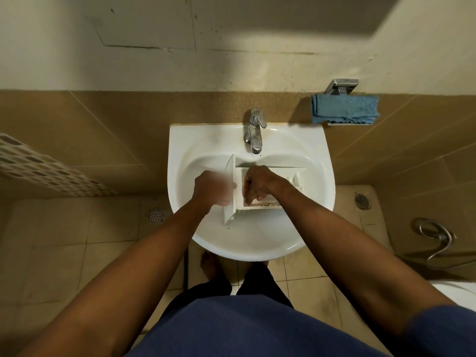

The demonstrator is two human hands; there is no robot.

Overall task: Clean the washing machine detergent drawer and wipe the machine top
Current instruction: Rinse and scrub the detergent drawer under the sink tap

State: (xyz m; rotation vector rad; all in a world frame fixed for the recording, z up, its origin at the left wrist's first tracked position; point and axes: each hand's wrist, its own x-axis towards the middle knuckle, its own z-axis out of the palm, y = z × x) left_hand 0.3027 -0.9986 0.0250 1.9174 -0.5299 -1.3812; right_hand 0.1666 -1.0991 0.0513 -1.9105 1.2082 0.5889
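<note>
A white detergent drawer [296, 176] lies sideways in the white sink [260, 240], its front panel to the left and dark grime along its near wall. My left hand [211, 188] grips that front panel; the hand looks blurred. My right hand [257, 185] reaches into the drawer's left compartment with curled fingers pressed down inside; whether it holds anything is hidden. A chrome faucet [255, 131] stands above the drawer, and I see no water running.
A folded blue cloth [345, 109] sits on a chrome wall holder at the upper right. A perforated white basket [38, 168] is at the left. Floor drains [155, 215] and a metal hose [435, 238] lie on the tiled floor.
</note>
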